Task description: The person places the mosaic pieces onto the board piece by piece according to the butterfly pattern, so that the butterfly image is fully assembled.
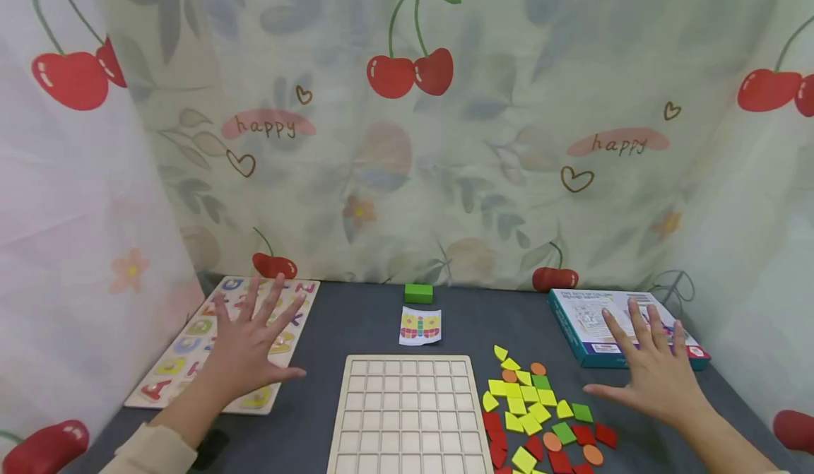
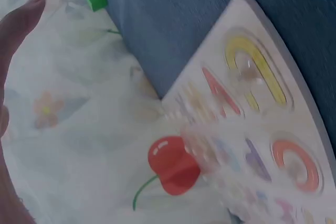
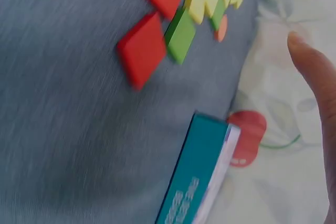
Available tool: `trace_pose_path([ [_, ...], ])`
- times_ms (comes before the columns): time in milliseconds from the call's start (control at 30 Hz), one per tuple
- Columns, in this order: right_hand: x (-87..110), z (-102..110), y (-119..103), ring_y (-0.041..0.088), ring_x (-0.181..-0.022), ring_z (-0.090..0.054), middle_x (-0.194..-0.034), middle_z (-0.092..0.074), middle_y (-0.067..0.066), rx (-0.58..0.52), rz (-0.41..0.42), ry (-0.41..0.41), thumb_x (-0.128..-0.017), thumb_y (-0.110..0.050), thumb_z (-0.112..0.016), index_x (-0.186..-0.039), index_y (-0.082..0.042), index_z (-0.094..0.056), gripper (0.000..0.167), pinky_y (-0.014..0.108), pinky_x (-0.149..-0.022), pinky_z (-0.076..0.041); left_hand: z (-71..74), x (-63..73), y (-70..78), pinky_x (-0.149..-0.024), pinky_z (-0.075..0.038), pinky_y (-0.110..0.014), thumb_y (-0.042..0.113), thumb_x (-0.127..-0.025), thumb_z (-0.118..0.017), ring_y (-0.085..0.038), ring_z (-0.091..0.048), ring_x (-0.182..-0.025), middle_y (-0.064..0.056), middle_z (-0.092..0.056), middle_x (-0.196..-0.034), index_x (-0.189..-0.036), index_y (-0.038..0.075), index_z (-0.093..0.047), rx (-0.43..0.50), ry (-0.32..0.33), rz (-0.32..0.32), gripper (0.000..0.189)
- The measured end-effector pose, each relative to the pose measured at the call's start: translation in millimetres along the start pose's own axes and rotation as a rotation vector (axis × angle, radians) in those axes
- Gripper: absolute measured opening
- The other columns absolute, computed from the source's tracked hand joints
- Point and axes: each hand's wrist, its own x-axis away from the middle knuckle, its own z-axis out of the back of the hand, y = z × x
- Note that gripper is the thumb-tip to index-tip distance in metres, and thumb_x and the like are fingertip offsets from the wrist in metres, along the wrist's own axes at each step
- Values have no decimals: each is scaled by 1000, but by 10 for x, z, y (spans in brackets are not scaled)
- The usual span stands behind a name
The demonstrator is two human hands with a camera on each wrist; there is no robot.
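Observation:
My left hand [image 1: 244, 354] is held up with its fingers spread, overlapping the alphabet puzzle board [image 1: 172, 350] in the head view. My right hand [image 1: 658, 371] is spread in the same way, in front of a teal-edged box [image 1: 591, 326] on the right. Neither hand holds anything. Between them lies a pale wooden grid board [image 1: 407, 403] with square cells. Beside its right edge are scattered flat yellow pieces [image 1: 516, 406], red squares [image 1: 561, 461], green squares [image 1: 563, 432] and orange discs [image 1: 593, 454]. In the right wrist view a red piece [image 3: 143, 48] lies near the teal box [image 3: 197, 161].
Behind the grid board lies a small card [image 1: 420, 327] with a butterfly pattern, and behind it a green block [image 1: 418, 294]. A patterned curtain [image 1: 490, 198] closes off the back and sides. A dark object [image 1: 210, 449] sits near the left sleeve.

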Motion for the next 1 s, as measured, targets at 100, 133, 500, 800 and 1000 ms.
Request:
trace_pose_path([
  [100, -100, -32, -126, 44, -141, 13, -155, 4, 23, -121, -30, -74, -60, -73, -66, -151, -17, -8, 122, 65, -107, 15, -21, -2, 93, -97, -6, -80, 76, -56, -68, -34, 15, -144, -5, 9, -159, -147, 27, -26, 69, -62, -45, 111],
  [133, -141, -44, -182, 47, -140, 5, -154, -2, 25, -172, -46, -112, -62, -71, -67, -151, -13, -13, 119, 68, -107, 7, -31, -4, 126, -97, -7, -80, 73, -56, -69, -34, 15, -144, -4, 9, -159, -147, 28, -26, 106, -94, -55, 110],
  [500, -679, -339, -784, 26, -89, -56, -111, -59, 20, -622, -142, -417, -80, -27, -72, -121, 5, -58, 53, 36, -70, -52, -226, -27, 479, -101, -31, -66, 50, -67, -78, -53, -18, -136, -13, -14, -157, -145, 20, -36, 648, -513, -35, 93],
  [800, -935, -652, -1037, 20, -83, -58, -97, -64, 13, -722, -249, -503, -79, -12, -73, -110, 7, -63, 38, 37, -74, -54, -336, 65, 734, -103, -35, -57, 41, -72, -77, -37, -38, -133, -13, -35, -149, -136, 16, -50, 870, -748, 29, 74],
  [1000, -931, -745, -1099, 15, -61, -54, -75, -59, 8, -807, -322, -487, -78, -4, -71, -96, 6, -65, 22, 27, -57, -49, -405, 150, 793, -103, -36, -55, 38, -74, -76, -36, -41, -131, -13, -45, -143, -128, 11, -58, 896, -723, 14, 62],
])
